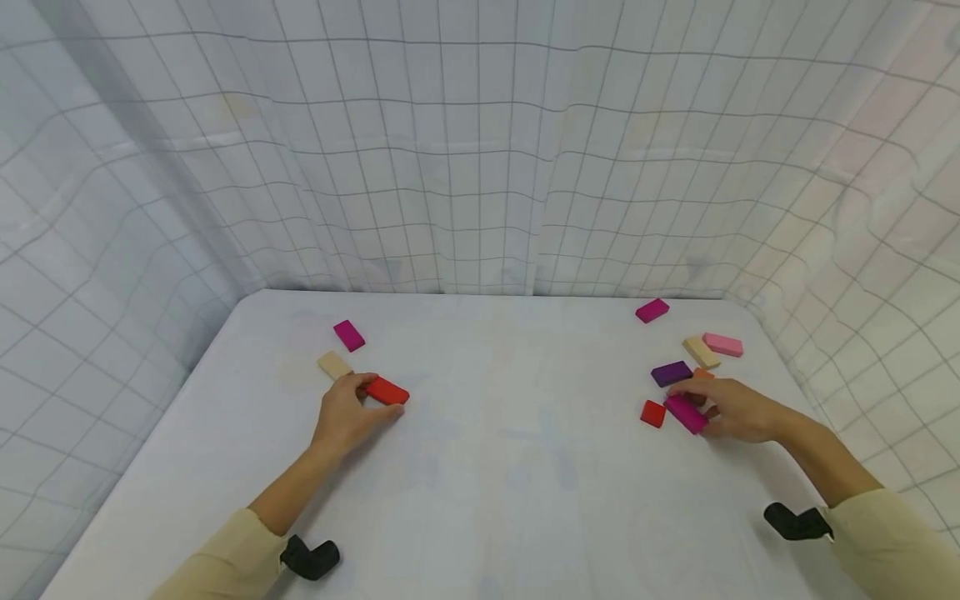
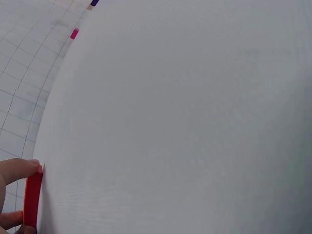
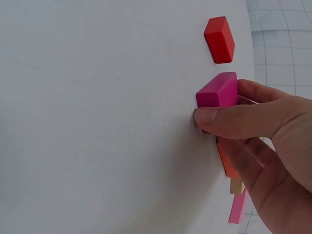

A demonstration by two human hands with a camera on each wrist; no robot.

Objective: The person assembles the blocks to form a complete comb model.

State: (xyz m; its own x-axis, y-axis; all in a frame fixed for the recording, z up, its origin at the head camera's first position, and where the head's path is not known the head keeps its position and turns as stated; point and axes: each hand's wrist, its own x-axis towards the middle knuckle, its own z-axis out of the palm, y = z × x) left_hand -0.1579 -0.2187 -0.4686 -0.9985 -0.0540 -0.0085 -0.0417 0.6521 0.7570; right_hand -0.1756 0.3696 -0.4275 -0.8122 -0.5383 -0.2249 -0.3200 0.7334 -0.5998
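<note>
Plain cream sleeves (image 1: 892, 546), small black bent attachments (image 1: 310, 560) beside both cuffs (image 1: 258, 531)

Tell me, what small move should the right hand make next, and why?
Perhaps the right hand should raise the magenta block it pinches straight up before moving it sideways: a small red block, a purple block and an orange block lie close by, so sliding it might knock one of them.
</note>
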